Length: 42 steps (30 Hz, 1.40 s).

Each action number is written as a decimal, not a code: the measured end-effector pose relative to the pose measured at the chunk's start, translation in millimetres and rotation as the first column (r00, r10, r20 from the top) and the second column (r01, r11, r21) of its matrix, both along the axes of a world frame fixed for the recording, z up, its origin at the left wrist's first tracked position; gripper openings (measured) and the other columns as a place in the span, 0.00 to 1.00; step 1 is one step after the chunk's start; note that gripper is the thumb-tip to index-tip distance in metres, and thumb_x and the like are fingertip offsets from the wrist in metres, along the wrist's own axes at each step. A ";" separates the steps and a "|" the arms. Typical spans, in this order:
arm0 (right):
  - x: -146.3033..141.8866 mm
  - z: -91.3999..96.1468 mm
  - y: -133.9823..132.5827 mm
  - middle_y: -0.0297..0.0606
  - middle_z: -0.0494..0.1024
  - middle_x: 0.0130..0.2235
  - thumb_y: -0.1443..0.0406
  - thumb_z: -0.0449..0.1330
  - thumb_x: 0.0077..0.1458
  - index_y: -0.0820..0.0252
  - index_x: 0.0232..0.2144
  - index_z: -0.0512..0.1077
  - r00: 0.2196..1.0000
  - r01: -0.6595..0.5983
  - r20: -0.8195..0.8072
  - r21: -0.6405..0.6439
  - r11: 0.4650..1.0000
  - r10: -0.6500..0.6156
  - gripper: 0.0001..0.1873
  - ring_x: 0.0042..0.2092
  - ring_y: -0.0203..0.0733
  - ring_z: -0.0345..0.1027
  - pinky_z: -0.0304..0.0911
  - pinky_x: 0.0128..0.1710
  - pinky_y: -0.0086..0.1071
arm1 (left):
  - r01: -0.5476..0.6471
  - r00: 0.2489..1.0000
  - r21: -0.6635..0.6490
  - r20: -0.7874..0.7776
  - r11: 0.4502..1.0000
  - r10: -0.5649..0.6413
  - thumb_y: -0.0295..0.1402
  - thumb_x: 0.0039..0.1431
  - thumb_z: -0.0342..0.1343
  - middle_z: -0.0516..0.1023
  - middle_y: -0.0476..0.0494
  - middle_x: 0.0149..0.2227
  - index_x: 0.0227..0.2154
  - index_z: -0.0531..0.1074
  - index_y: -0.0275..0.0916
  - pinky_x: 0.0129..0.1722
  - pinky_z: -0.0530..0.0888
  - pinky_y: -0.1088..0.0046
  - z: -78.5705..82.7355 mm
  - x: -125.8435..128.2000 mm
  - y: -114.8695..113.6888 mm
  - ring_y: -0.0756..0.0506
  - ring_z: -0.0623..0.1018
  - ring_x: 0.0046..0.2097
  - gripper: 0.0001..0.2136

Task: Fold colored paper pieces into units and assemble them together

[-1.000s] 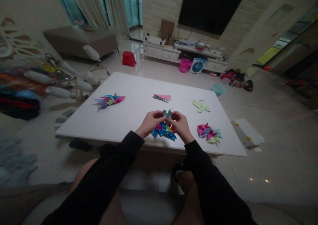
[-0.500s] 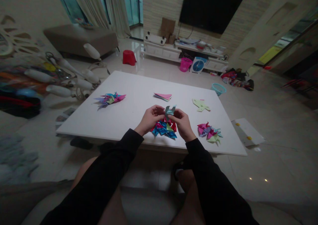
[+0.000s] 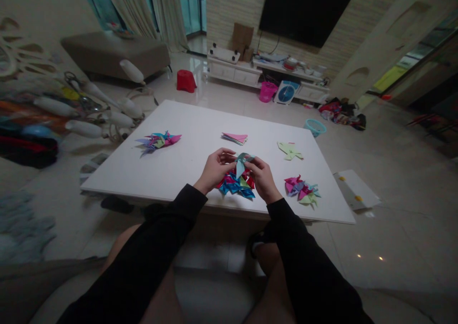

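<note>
Both my hands hold a small teal folded paper piece point(image 3: 242, 162) just above the white table point(image 3: 186, 166). My left hand point(image 3: 216, 169) pinches its left side and my right hand point(image 3: 261, 176) pinches its right side, fingers closed on it. Directly under my hands lies a pile of blue, red and green folded paper shapes point(image 3: 234, 184). A second pile of pink and green folded shapes point(image 3: 301, 190) sits to the right of my right hand.
Farther back on the table lie a purple-pink pile point(image 3: 158, 141), a stack of pink sheets point(image 3: 234, 138) and a light green folded piece point(image 3: 289, 151). A white sheet point(image 3: 354, 190) lies on the floor at right. Clutter with white handles point(image 3: 86, 114) sits left.
The teal piece has been turned and unfolded between my fingers, from a low flat shape to a taller, slanted one. My hands stayed in the same spot.
</note>
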State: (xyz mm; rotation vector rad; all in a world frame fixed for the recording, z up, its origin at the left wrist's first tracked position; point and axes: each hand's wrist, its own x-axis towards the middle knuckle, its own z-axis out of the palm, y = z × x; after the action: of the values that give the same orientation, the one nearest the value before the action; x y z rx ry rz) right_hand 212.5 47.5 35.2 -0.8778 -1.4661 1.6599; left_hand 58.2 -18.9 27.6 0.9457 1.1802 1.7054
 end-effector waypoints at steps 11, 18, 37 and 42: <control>3.4 0.0 -0.3 0.33 0.77 0.29 0.58 0.71 0.43 0.57 0.26 0.74 0.996 0.082 0.021 0.127 0.989 -0.085 0.12 0.32 0.38 0.68 0.66 0.35 0.34 | -0.046 0.999 -0.010 -0.003 0.999 0.046 0.32 0.40 0.73 0.80 0.45 0.34 0.38 0.72 0.37 0.41 0.77 0.68 1.4 -3.1 0.8 0.44 0.81 0.40 0.22; 3.3 -1.0 0.2 0.33 0.77 0.28 0.57 0.72 0.42 0.57 0.25 0.75 0.996 0.077 0.033 0.132 0.988 -0.082 0.13 0.32 0.39 0.69 0.66 0.36 0.35 | -0.029 1.000 -0.083 0.006 0.996 0.030 0.33 0.38 0.74 0.80 0.45 0.32 0.39 0.72 0.37 0.36 0.76 0.70 -0.9 -3.4 -0.4 0.46 0.80 0.35 0.24; 73.8 -22.1 40.9 0.34 0.78 0.27 0.59 0.64 0.49 0.57 0.26 0.76 0.894 0.074 0.359 0.474 0.878 -0.269 0.08 0.32 0.40 0.70 0.63 0.36 0.34 | -0.058 0.996 -0.252 -0.079 0.966 0.039 0.29 0.43 0.71 0.80 0.40 0.40 0.40 0.73 0.35 0.38 0.78 0.67 -4.0 5.7 -1.2 0.46 0.80 0.37 0.20; 168.4 -29.5 70.1 0.38 0.79 0.26 0.67 0.63 0.47 0.59 0.28 0.79 0.521 -0.039 0.729 0.540 0.841 -0.444 0.05 0.29 0.41 0.70 0.58 0.31 0.33 | -0.037 0.999 -0.305 -0.008 0.952 0.037 0.28 0.50 0.65 0.78 0.43 0.35 0.38 0.73 0.35 0.35 0.77 0.69 -3.9 6.9 6.0 0.47 0.80 0.32 0.12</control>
State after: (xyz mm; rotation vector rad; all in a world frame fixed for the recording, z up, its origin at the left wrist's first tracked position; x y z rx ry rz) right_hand 380.9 117.5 5.6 -1.5820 -2.1637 0.5219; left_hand 65.0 -12.9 23.7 0.7390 1.4221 1.4938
